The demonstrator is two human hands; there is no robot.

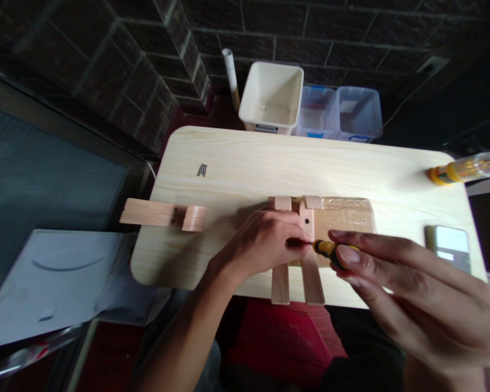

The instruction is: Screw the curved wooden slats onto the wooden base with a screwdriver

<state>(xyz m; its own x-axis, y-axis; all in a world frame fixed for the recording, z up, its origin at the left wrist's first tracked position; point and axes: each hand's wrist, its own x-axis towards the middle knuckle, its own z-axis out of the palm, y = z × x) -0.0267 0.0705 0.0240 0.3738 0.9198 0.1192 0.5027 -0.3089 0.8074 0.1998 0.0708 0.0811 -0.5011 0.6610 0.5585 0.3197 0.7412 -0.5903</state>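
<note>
My right hand grips the handle of a small yellow-and-black screwdriver with its fingertips. The screwdriver's tip points left, toward the pinched fingers of my left hand. What those fingers hold is hidden. My left hand lies over two pale wooden pieces with curled far ends, one on the left and one on the right. The right piece shows a dark hole near its curl. Both lie across a brown, tape-wrapped block, their near ends reaching past the table's front edge.
Several screws lie on the wood-grain table. More curled wooden pieces overhang its left edge. At right are a phone and a clear-and-yellow tube. A cream bin and clear plastic boxes stand behind the table.
</note>
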